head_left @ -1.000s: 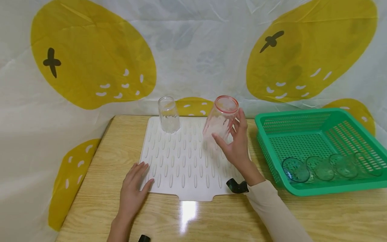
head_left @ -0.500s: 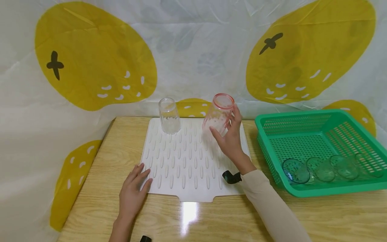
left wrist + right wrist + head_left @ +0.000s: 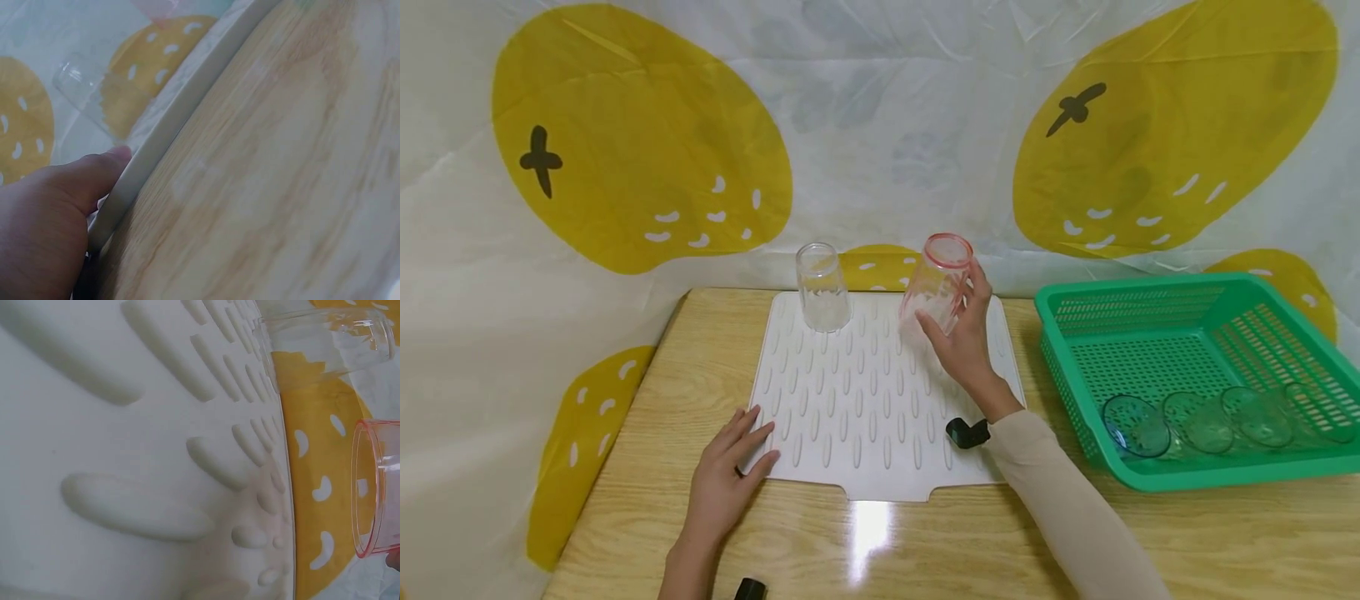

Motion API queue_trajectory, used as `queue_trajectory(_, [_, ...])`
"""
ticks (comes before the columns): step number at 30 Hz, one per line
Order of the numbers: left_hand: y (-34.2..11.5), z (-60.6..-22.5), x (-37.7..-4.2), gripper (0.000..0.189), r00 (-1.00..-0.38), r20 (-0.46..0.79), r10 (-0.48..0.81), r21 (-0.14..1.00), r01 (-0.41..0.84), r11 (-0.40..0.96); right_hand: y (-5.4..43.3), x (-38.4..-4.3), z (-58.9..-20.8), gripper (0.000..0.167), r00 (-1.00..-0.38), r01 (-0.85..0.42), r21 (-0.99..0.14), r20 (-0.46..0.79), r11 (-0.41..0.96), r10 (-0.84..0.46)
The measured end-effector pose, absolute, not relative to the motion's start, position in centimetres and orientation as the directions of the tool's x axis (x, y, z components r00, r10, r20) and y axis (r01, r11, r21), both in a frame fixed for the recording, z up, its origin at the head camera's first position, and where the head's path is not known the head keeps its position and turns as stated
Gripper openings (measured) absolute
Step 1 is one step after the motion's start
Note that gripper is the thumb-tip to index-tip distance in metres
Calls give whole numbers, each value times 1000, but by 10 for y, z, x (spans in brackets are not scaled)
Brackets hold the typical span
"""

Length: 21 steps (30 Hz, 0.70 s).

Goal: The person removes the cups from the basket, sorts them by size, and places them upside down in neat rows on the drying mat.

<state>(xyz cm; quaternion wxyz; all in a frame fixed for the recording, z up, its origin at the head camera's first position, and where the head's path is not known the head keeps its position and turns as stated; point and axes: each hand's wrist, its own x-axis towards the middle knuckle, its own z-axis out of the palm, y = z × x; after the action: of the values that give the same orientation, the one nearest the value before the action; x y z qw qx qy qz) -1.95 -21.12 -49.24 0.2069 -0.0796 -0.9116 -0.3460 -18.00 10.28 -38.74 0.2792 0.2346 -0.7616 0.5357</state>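
My right hand (image 3: 966, 337) grips a clear glass tumbler with a pink tint (image 3: 938, 287) over the back right of the white drying mat (image 3: 850, 375). The tumbler is upside down, its narrower base with a red ring on top. In the right wrist view, a gap shows between the pink tumbler's rim (image 3: 367, 487) and the mat. A plain clear glass (image 3: 823, 292) stands upside down at the mat's back left. My left hand (image 3: 726, 471) rests at the mat's near left edge; in the left wrist view its thumb (image 3: 103, 172) lies over the raised edge.
A green plastic basket (image 3: 1086, 467) stands right of the mat, with several glasses in its near side, one of them blue-tinted (image 3: 1137, 427). A cloth with yellow fruit print (image 3: 910, 167) hangs behind the wooden table (image 3: 700, 350).
My right hand has carried the pink tumbler a little to the left and back over the mat. My left hand stays at the mat's edge, nearly still.
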Motion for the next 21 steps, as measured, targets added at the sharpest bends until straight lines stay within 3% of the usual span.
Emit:
queue_trajectory(13, [-211, -493, -20, 42, -887, 462, -7, 581, 297, 758, 96, -196, -397, 90, -772, -606, -721, 635, 336, -32])
queue_trajectory(21, [-208, -495, -20, 42, -881, 473, -7, 584, 308, 751, 105, -227, -439, 98, -743, -636, -680, 667, 365, -52])
